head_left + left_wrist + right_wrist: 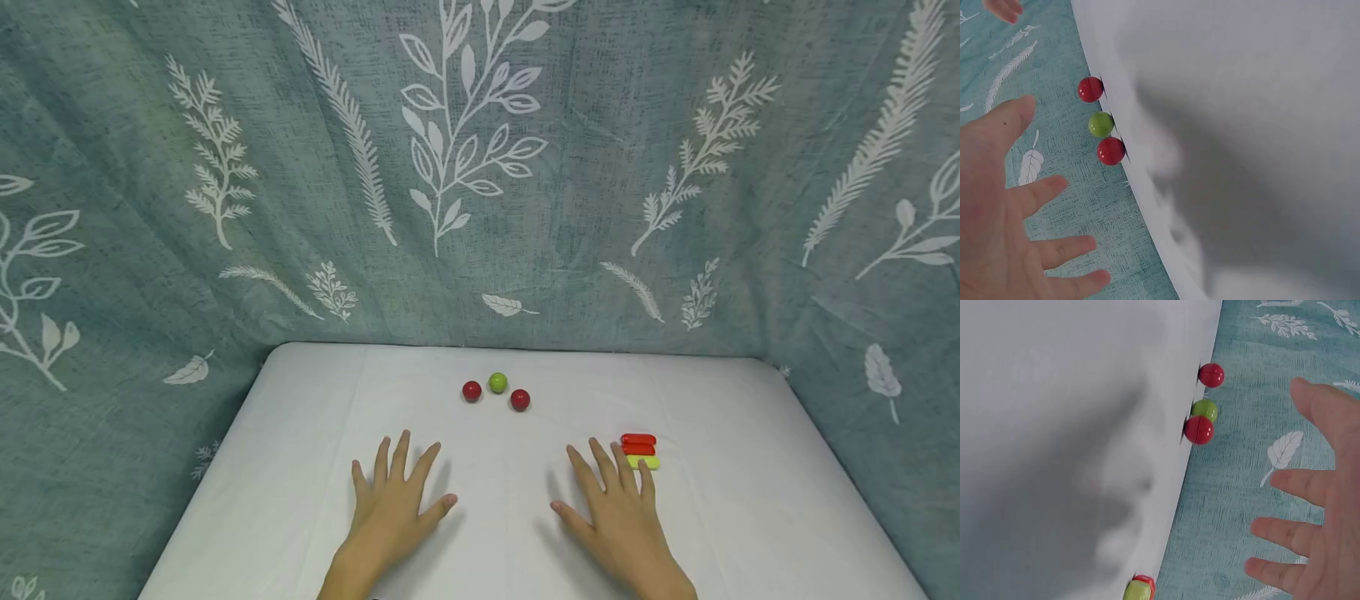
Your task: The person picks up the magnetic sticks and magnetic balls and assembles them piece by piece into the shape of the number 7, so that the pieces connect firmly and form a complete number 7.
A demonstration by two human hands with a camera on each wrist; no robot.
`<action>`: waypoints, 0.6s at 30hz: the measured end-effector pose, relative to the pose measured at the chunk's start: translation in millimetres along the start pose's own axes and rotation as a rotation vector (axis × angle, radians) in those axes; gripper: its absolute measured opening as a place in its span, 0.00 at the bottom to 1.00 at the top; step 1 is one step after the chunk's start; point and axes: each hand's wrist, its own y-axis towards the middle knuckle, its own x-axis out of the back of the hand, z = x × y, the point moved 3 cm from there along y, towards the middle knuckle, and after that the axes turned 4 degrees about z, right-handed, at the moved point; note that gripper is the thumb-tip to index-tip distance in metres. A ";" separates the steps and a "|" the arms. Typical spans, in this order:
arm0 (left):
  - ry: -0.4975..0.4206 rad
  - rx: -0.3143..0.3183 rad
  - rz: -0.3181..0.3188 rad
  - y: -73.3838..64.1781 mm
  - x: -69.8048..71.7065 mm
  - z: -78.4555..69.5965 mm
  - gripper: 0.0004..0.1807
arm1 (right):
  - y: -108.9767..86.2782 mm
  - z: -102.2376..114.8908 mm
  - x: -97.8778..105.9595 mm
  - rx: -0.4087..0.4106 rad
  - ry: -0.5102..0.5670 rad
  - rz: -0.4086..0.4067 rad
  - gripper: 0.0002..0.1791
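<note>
Teal fabric (592,183) printed with white leaves and sprigs hung behind the table from 10 to 2 o'clock and spread down past its edges at 9 and 3. Next in size came the white table (502,546), its far corners rounded. Two bare hands were held out over it, casting soft shadows. From the table's middle, the left hand (390,510) was between 8 and 9 o'clock, released, with its fingers spread and its thumb pointing to about 2. The right hand (621,527) was at 4 o'clock, likewise released and splayed, with its thumb pointing to about 10.

Just off the right hand's fingertips, towards its 1 o'clock, three short, round-ended pieces lay side by side: a far red piece (639,439) at the 12 side of the group, a middle red piece (638,450), and a yellow-green piece (653,462) at the 6 side, partly covered by the fingers in the head view.

Smallest were three glossy balls at the table's 12 o'clock, near the far edge. With the green ball (498,382) as centre, one red ball (472,392) sat between 8 and 9 o'clock and another red ball (520,400) at 4, each just beside it.
</note>
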 end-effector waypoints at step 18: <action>-0.064 -0.042 -0.008 48.1 3.5 4.1 0.37 | -12.7 -31.6 9.0 -0.007 0.081 -0.116 0.37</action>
